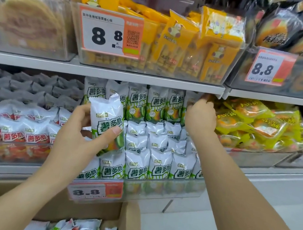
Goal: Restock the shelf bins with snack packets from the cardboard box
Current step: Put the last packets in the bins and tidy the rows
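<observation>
Your left hand (77, 135) grips a green-and-white snack packet (106, 122) upright in front of the green-packet bin (163, 188), while your right hand (201, 118) pinches a packet at the back row's right end. Slot yours upright, label forward, into that row's gap; more packets wait in the cardboard box (129, 226) below.

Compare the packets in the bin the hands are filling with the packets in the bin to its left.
The green-and-white packets have green print at the bottom; the red-and-white packets have red. The green ones stand upright in neat rows reaching up under the shelf; the red ones lean back in lower rows. Both are white pouches with the same lettering.
</observation>
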The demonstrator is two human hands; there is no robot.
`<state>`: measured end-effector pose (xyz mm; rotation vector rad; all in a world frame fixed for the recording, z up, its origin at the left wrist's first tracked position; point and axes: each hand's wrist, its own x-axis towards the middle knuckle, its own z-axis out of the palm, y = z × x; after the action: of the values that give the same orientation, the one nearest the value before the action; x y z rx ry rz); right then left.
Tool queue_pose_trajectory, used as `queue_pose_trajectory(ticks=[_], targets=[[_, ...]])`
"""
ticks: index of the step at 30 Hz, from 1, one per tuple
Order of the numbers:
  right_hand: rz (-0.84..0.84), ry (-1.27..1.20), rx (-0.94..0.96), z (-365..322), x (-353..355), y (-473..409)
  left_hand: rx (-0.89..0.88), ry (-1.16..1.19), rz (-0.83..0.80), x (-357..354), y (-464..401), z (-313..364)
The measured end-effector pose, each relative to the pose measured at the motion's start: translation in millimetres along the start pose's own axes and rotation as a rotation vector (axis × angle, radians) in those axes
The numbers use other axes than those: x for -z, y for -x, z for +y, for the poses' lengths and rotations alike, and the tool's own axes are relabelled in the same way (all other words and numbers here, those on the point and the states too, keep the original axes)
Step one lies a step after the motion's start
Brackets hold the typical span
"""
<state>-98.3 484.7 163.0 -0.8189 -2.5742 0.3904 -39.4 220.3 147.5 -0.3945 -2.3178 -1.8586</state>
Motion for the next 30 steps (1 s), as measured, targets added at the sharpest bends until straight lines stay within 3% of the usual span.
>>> queue_pose_trajectory(ticks=[6, 12, 15, 19, 23, 30], targets=[[-0.103, 0.128, -0.03, -9.8, 0.3, 1.6, -0.009, -0.079, 0.021, 11.8, -4.3, -1.3], [-0.017, -0.064, 0.093, 3.6, 0.6, 46.9, 0.037, 0.027, 0.159, 30.8, -21.9, -2.9], [-0.13, -0.196, 0.114, 5.7, 5.0, 98.6, 0.036, 0.012, 0.185, 37.1, -36.4, -11.2], [-0.084, -0.167, 0.315, 5.1, -11.5, 154.2, 0.02, -0.116, 0.109, 36.5, -57.1, -22.4], [-0.047, -0.063, 0.351, 5.1, -22.6, 155.3, 0.055, -0.214, 0.02, 31.4, -60.9, -28.8], [0.006, -0.052, 0.413, 11.1, -28.5, 156.6, 0.078, -0.472, 0.086, 28.9, -65.5, -36.8]])
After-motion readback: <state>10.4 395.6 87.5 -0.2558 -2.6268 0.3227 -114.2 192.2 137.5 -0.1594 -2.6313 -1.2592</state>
